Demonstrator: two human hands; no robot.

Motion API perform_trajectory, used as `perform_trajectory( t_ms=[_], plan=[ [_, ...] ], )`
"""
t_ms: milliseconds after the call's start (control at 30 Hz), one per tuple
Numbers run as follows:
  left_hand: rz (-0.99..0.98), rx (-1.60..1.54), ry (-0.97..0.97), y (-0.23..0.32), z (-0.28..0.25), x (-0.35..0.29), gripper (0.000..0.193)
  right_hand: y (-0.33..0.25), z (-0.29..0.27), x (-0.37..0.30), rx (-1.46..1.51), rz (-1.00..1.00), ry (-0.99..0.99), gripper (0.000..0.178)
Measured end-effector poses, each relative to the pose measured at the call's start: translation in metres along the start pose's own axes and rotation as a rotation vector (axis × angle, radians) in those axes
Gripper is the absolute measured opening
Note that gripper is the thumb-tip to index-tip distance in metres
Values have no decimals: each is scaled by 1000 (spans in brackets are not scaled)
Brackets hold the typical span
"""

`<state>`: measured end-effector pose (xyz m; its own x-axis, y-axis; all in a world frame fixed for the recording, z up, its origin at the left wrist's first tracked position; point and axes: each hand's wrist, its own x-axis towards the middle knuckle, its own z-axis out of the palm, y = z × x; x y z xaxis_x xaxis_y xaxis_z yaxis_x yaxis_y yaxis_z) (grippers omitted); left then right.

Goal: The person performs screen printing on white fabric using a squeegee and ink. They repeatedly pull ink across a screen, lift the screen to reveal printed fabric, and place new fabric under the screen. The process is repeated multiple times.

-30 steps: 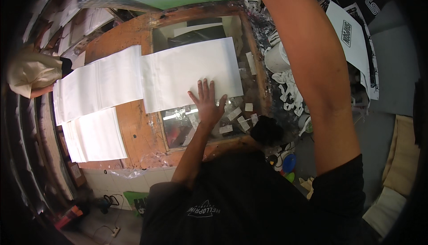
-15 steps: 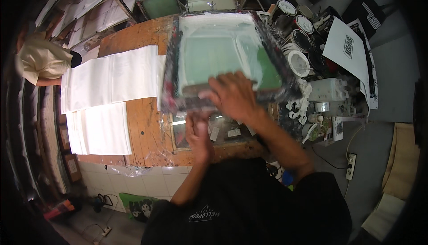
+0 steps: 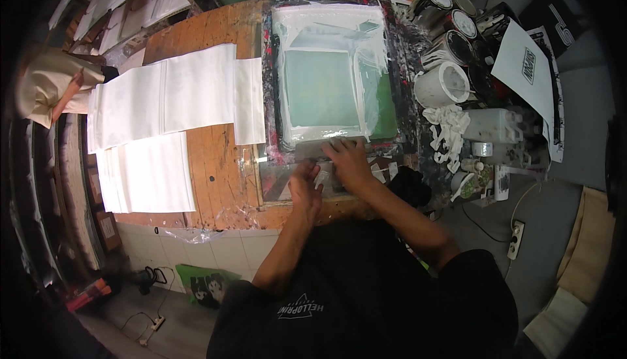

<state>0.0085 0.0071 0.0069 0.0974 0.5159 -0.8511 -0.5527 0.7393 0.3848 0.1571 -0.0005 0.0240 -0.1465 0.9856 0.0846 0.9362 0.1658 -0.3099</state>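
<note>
A screen printing frame [image 3: 275, 91] with a green mesh lies on the bench before me, white ink smeared across its mesh. Along its near end is a squeegee [image 3: 310, 145], and my right hand [image 3: 349, 166] grips it from above with bent fingers. My left hand [image 3: 304, 188] is just below the frame's near edge, left of my right hand. Its fingers are loosely bent, with the thumb apart, and nothing shows in it. Whether its fingertips touch the frame I cannot tell. White fabric sheets [image 3: 166, 97] are spread to the left of the frame.
Ink cans [image 3: 454, 48], a white bucket [image 3: 444, 84], crumpled rags [image 3: 447, 133] and a jug [image 3: 486, 126] crowd the right side. Black cloth [image 3: 410, 186] lies beside my right forearm. Another person's arm [image 3: 70, 94] shows at far left, by the wooden bench [image 3: 212, 156].
The frame's near end, raised and blurred before, has come down toward the bench. My right hand stays on the squeegee; my left hand is still by the near edge. The view has shifted.
</note>
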Motion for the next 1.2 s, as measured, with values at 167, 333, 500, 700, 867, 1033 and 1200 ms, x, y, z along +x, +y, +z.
perform_trajectory(
  t_ms=[167,333,500,700,867,1033,1200],
  plan=[
    [28,-8,75,-9,-8,6,42,16,15,35,18,11,95,51],
    [56,25,91,-8,-7,3,34,51,25,112,-23,30,131,48],
    [74,73,52,-11,-12,10,23,99,18,211,-27,122,84,45],
    [86,33,8,-7,-15,6,17,85,-23,165,107,32,-80,47],
    [152,28,-102,0,-14,-9,16,12,-56,33,149,-46,119,51],
    [386,-116,-320,42,25,-61,14,-15,-112,41,47,-99,277,39],
    [755,-4,-596,103,71,-64,9,-7,-200,109,-84,-204,359,21]
  ],
)
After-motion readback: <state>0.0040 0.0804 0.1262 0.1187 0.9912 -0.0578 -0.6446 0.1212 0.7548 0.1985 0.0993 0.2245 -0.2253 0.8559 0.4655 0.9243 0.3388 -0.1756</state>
